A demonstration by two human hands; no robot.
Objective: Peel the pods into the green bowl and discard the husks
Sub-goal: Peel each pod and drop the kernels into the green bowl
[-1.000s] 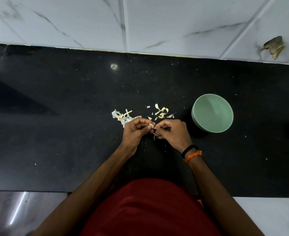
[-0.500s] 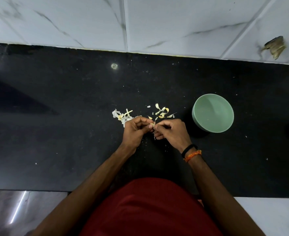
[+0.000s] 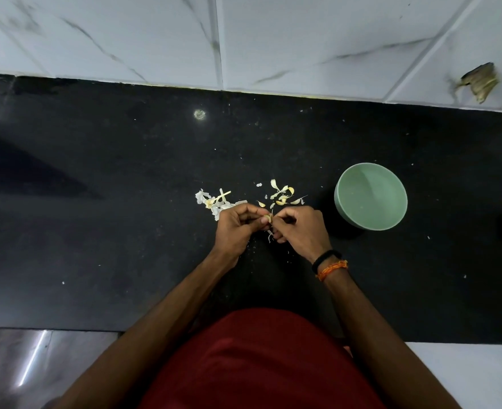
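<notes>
A black, speckled stone worktop (image 3: 96, 231) runs along a wall of white marbled tiles. On it stands a round pale-green bowl (image 3: 371, 200) to the right, and left of the bowl lie two small heaps of pale yellow-white papery husks (image 3: 282, 194), with tiny white flecks scattered about.

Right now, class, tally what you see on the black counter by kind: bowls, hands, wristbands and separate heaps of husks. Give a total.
Green bowl: 1
Hands, left hand and right hand: 2
Wristbands, black band and orange band: 2
Husk heaps, left heap and right heap: 2
Total: 7
</notes>
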